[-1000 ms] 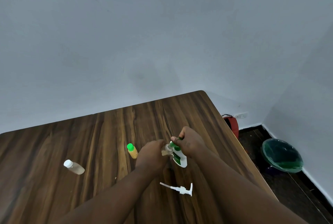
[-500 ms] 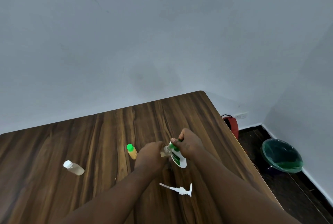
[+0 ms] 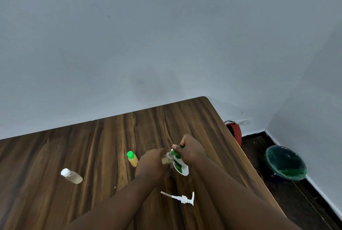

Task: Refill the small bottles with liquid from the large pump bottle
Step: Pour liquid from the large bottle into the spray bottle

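There is one view only, worn on the head. It looks forward and down at the counter [image 3: 77,152] from near above. The wall [image 3: 166,35] fills the upper half. The left hand [image 3: 153,163] and right hand [image 3: 191,151] meet low in the middle.

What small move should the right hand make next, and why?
Probably tip the large white bottle a little steeper. The right hand grips it near its green neck, mouth against the small clear bottle in the left hand; its pump lies on the table, so pouring looks due.
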